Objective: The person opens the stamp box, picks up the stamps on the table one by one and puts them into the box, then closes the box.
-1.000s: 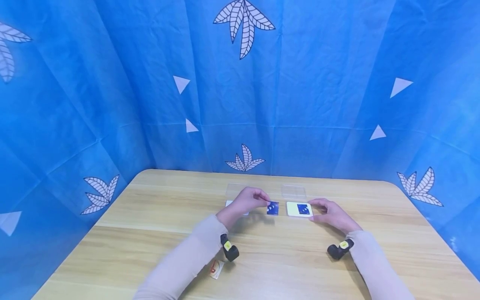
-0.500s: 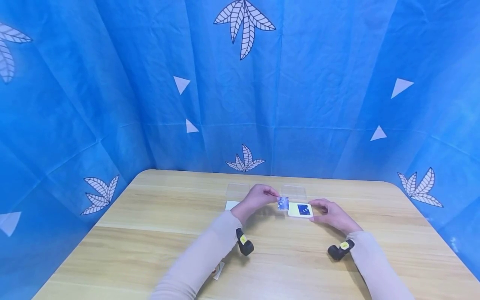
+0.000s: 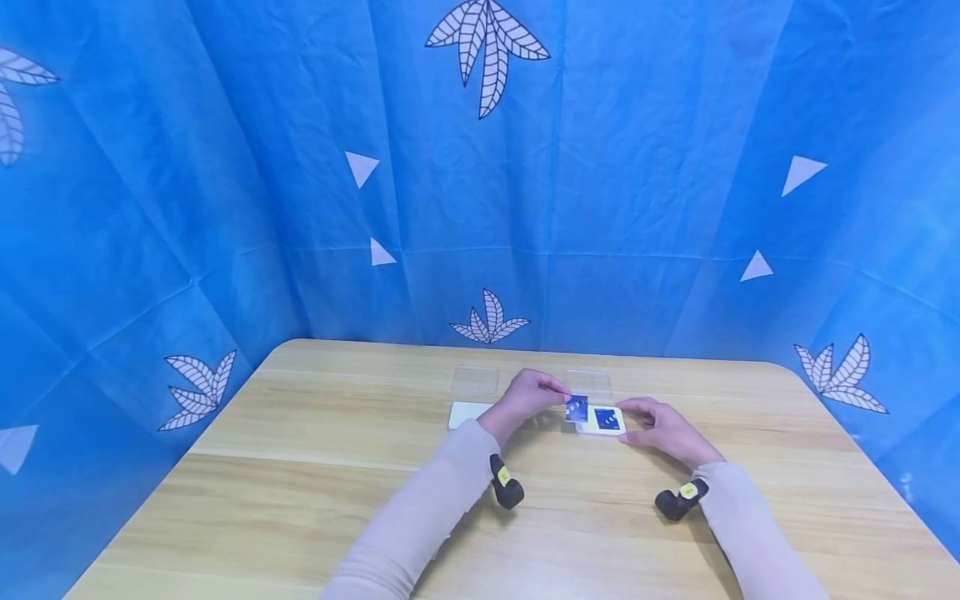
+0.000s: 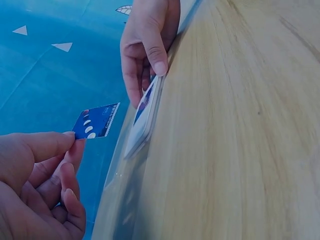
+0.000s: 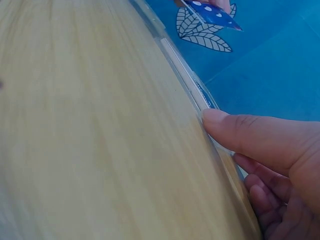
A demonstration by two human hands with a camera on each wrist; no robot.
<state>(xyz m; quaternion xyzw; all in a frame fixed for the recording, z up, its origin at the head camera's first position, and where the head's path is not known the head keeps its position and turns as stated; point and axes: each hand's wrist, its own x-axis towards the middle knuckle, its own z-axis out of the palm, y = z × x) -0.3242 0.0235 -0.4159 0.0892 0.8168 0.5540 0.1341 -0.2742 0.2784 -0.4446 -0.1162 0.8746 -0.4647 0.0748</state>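
Note:
Between thumb and fingertips, my left hand (image 3: 527,395) pinches a dark blue postage stamp (image 3: 577,408) printed with white moon phases. In the left wrist view the stamp (image 4: 96,123) shows a perforated edge and is held by one corner, raised above the tabletop. It overlaps the left end of a white card (image 3: 590,426) in the head view. On the card's right part lies a similar blue stamp (image 3: 607,419). My right hand (image 3: 663,427) holds the card's right end, thumb at the near edge (image 5: 215,116) and fingers at the far side. The card sits in a thin clear case.
Another white card (image 3: 467,413) lies to the left, partly behind the left wrist. Two clear plastic lids (image 3: 476,381) (image 3: 588,382) lie behind the cards. A blue patterned curtain (image 3: 637,208) hangs beyond the wooden table's (image 3: 337,400) far edge.
My left hand has carried the stamp rightward to the white card's left end. The right hand has stayed in place. A small printed packet near the left sleeve is now hidden.

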